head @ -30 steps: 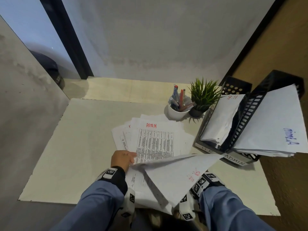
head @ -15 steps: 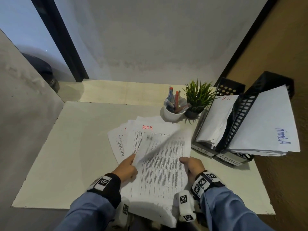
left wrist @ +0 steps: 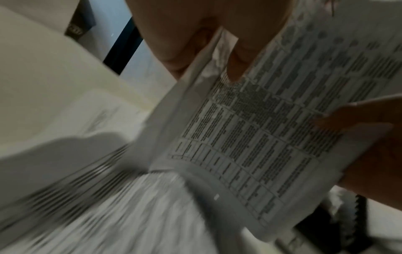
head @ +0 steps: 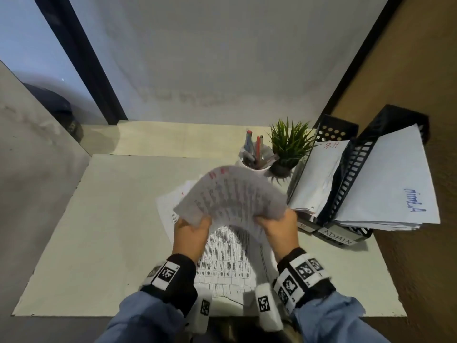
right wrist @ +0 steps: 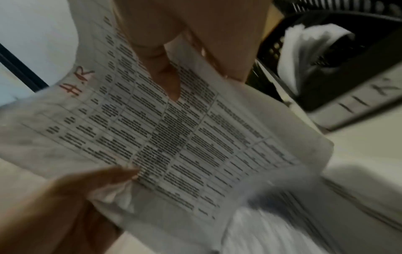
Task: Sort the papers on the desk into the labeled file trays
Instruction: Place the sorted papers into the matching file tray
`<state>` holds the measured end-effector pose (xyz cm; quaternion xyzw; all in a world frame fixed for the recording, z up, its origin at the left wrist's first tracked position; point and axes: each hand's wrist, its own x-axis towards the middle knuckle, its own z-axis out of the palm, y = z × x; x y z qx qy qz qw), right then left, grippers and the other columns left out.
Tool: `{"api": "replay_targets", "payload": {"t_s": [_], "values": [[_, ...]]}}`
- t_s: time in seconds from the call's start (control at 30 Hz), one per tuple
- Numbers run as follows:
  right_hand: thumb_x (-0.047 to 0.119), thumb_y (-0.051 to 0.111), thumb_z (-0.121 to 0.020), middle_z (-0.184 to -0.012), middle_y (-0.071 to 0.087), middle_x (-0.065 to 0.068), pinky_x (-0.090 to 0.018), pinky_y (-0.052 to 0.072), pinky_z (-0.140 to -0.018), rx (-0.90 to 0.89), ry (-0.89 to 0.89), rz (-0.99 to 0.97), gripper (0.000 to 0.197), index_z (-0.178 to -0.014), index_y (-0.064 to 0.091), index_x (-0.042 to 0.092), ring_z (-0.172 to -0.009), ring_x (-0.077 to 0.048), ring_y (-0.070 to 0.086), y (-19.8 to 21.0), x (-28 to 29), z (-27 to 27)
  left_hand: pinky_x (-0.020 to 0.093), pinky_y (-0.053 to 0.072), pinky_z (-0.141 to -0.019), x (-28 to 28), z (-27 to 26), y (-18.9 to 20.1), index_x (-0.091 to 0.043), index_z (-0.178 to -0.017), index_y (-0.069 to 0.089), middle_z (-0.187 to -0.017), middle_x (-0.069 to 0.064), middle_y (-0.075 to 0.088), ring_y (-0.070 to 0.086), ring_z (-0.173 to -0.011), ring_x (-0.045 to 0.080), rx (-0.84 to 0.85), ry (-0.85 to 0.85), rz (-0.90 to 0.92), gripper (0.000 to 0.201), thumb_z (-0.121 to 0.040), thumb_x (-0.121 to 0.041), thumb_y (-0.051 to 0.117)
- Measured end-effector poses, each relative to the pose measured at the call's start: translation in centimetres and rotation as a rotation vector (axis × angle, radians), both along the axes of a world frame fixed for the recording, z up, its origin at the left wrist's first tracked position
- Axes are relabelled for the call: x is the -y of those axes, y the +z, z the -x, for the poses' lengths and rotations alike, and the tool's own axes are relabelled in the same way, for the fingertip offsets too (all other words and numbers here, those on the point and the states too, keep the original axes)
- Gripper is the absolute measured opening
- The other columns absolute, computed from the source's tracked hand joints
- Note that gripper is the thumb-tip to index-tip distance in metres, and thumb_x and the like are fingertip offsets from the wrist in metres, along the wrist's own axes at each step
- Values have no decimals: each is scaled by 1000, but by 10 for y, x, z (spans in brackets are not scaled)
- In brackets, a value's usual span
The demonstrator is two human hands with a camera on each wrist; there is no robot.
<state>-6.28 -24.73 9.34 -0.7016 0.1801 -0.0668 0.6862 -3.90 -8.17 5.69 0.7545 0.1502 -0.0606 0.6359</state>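
Both hands hold one printed sheet (head: 232,194) up off the desk (head: 103,219), bowed upward in the middle. Left hand (head: 191,233) pinches its near-left edge, thumb on the printed face and fingers behind, as the left wrist view shows. Right hand (head: 278,231) pinches the near-right edge the same way; in the right wrist view its thumb (right wrist: 161,75) lies across the table of text. That view also shows "H.R" in red at the sheet's top.

Under the raised sheet, at about 6 o'clock from it, the remaining pile of papers (head: 222,258) lies fanned on the desk between the wrists, printed tables face up.

At 3 o'clock from the sheet stand two black mesh trays side by side. The nearer one, the HR tray (head: 331,129), holds papers whose top page reads "H.R" in red. The farther-right one, the ADMIN tray (head: 336,238), carries a white label reading ADMIN on its front and a stack with "Admin" written in blue.

At 1 o'clock from the sheet sit a white cup (head: 254,164) of pens and, just beside it, a small plant (head: 289,144), both close to the HR tray.
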Motion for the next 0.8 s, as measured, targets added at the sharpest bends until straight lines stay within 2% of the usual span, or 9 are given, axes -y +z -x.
{"api": "replay_targets", "payload": {"t_s": [0.1,0.17,0.23,0.3,0.4,0.5,0.57,0.67,0.8], "values": [[-21,57,-73,-77,60,-9,-19,54,-64,-152,13,-53,37,-72,57,15,-75,-20,59,-21,-7,10,28,50,-62,-4,7,-19,-5,-90,64,-87,17,69,62,-73,27,-138,-57,-63,9,-90,-12,58],[-15,58,-78,-85,64,-7,-25,56,-73,-196,-18,-99,28,-78,59,13,-86,-23,63,-24,-3,7,32,54,-70,-5,4,-15,-6,-90,65,-96,17,69,65,-81,26,-103,-31,-45,8,-89,-11,59],[-7,60,-81,-90,67,-6,-24,56,-68,-198,-58,-127,16,-88,59,7,-81,-17,68,-14,8,-2,32,55,-78,-4,-6,1,-7,-99,64,-107,17,67,65,-94,26,-22,-7,-38,12,-89,-13,61],[-1,62,-82,-85,67,-1,-18,57,-62,-137,-88,-92,15,-94,59,7,-70,-8,69,4,24,-14,38,50,-89,-2,-20,21,-7,-102,64,-105,15,67,63,-99,26,111,-34,-71,21,-87,-22,64],[1,61,-84,-96,67,2,-15,55,-77,-2,-208,136,24,-107,61,7,-81,3,66,21,54,-30,30,48,-71,10,-38,59,-9,-88,62,-83,17,66,60,-73,20,290,-177,-129,16,-86,-24,63],[15,59,-84,-128,55,-6,-29,42,-101,-84,-411,410,47,-130,50,9,-117,-18,53,11,89,-47,27,46,-54,30,-55,101,-21,-85,65,-72,12,67,59,-62,24,428,-295,-261,8,-88,-17,58],[21,59,-81,-128,54,-14,-27,39,-94,-215,-434,474,51,-127,48,3,-117,-30,52,1,106,-55,18,43,-53,45,-66,122,-21,-89,67,-69,5,66,59,-59,17,515,-375,-347,13,-88,-15,56],[20,62,-84,-132,50,-22,-33,41,-94,-451,-399,414,58,-131,38,-4,-118,-35,50,-13,115,-62,22,49,-64,66,-79,138,-16,-94,70,-73,-4,68,63,-67,12,580,-464,-436,17,-87,-13,55],[18,67,-79,-126,53,-15,-33,42,-92,-569,-458,50,68,-133,37,-9,-114,-34,53,-28,118,-65,36,54,-73,99,-92,146,-15,-93,71,-79,1,72,65,-74,18,593,-522,-502,19,-86,-16,53]]}}
